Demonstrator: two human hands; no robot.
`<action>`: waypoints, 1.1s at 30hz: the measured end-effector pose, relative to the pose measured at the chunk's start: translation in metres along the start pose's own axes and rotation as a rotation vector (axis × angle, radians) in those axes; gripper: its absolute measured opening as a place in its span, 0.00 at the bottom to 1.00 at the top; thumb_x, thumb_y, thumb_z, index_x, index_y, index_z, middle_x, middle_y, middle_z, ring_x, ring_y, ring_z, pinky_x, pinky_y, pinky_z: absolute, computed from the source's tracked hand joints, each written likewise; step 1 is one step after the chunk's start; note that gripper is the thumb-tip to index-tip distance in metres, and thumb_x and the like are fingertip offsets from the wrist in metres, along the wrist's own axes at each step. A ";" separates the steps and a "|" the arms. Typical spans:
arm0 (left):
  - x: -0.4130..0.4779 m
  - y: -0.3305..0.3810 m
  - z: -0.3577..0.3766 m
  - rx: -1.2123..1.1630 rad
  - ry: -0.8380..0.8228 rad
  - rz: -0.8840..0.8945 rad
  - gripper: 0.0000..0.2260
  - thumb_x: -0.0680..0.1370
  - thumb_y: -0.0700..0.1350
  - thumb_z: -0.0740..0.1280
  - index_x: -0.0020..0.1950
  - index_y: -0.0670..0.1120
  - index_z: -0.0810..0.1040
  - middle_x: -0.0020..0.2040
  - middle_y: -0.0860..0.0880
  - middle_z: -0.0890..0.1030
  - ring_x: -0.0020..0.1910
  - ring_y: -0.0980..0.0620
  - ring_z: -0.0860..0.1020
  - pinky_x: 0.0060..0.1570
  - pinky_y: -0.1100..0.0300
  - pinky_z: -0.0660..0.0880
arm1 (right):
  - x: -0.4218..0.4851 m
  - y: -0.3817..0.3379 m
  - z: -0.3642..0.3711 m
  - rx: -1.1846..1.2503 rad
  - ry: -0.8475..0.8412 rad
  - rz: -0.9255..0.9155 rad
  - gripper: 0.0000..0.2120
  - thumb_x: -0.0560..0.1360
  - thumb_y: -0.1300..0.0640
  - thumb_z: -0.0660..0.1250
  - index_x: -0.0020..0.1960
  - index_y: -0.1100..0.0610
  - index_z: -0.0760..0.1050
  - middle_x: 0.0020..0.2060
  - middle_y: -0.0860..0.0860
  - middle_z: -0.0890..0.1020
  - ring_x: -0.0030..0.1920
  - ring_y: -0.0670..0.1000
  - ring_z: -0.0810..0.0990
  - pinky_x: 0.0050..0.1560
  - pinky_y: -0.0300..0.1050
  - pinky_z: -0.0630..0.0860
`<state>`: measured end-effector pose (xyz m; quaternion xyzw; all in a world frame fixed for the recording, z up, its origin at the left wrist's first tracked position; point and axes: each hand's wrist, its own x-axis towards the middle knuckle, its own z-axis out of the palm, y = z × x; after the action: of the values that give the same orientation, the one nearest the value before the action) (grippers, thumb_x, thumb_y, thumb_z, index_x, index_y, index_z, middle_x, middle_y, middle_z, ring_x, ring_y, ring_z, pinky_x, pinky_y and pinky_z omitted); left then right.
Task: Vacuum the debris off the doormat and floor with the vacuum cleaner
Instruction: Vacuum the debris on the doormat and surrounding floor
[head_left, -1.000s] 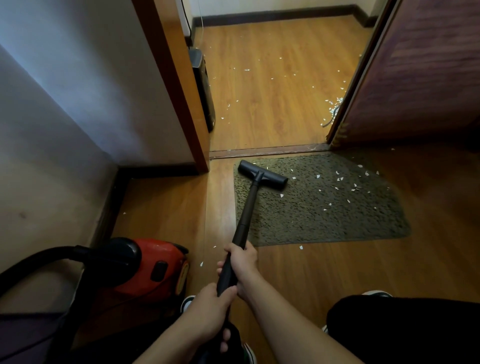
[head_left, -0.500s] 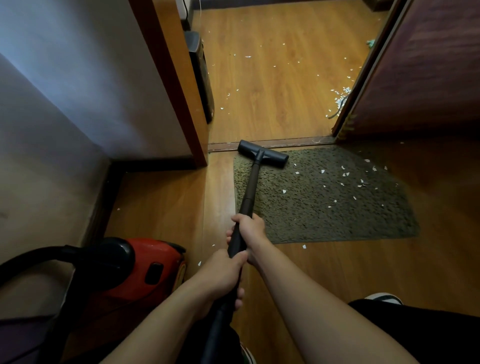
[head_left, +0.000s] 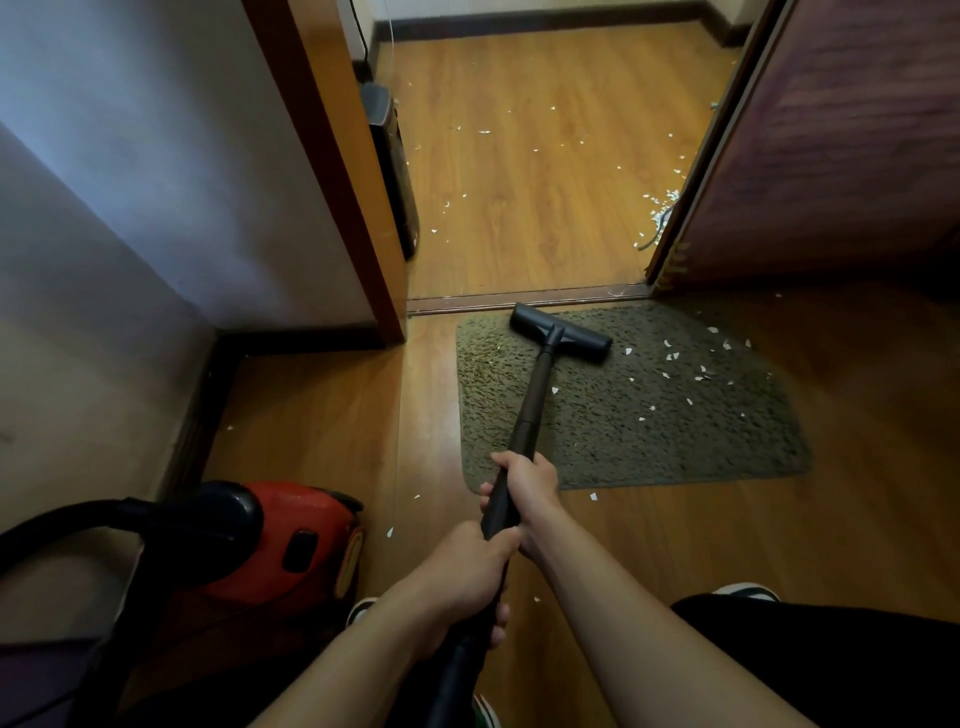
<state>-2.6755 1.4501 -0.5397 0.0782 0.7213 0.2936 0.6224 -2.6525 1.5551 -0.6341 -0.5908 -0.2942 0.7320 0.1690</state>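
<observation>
Near the doormat (head_left: 649, 441), right hand (head_left: 530, 483) and left hand (head_left: 467, 571) each curl tight round the vacuum wand (head_left: 535, 395).

Black vacuum head (head_left: 561, 332) on olive doormat (head_left: 675, 447), white debris (head_left: 670, 357) alongside

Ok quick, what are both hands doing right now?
Left hand: closed around the vacuum wand.
Right hand: closed around the same wand, farther along it.

Left hand (head_left: 467, 577) and right hand (head_left: 530, 488) are seen bare, forearms (head_left: 623, 597) uncovered to the frame edge. Black legwear (head_left: 831, 665) is worn. White shoes (head_left: 745, 590) with dark green trim are partly seen.
</observation>
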 end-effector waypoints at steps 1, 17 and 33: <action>-0.003 -0.003 0.005 0.016 -0.004 0.004 0.11 0.83 0.52 0.60 0.57 0.46 0.69 0.39 0.44 0.72 0.25 0.53 0.72 0.26 0.61 0.72 | -0.004 0.002 -0.005 0.003 0.009 0.001 0.05 0.80 0.65 0.66 0.54 0.61 0.71 0.31 0.58 0.75 0.24 0.52 0.76 0.23 0.41 0.74; -0.036 -0.051 0.031 0.155 -0.010 -0.019 0.13 0.83 0.53 0.59 0.55 0.43 0.69 0.37 0.43 0.75 0.23 0.50 0.74 0.25 0.60 0.73 | -0.058 0.042 -0.047 0.045 0.013 0.023 0.06 0.80 0.65 0.65 0.56 0.61 0.73 0.33 0.57 0.75 0.22 0.52 0.76 0.23 0.42 0.75; 0.011 -0.009 0.044 0.090 -0.032 0.035 0.11 0.82 0.54 0.59 0.56 0.47 0.69 0.33 0.45 0.75 0.24 0.49 0.74 0.27 0.59 0.74 | -0.005 -0.005 -0.054 0.035 0.046 -0.004 0.05 0.80 0.64 0.66 0.54 0.61 0.71 0.25 0.56 0.76 0.20 0.52 0.75 0.22 0.41 0.74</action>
<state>-2.6337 1.4620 -0.5561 0.1237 0.7222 0.2704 0.6246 -2.5993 1.5687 -0.6342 -0.6039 -0.2785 0.7230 0.1874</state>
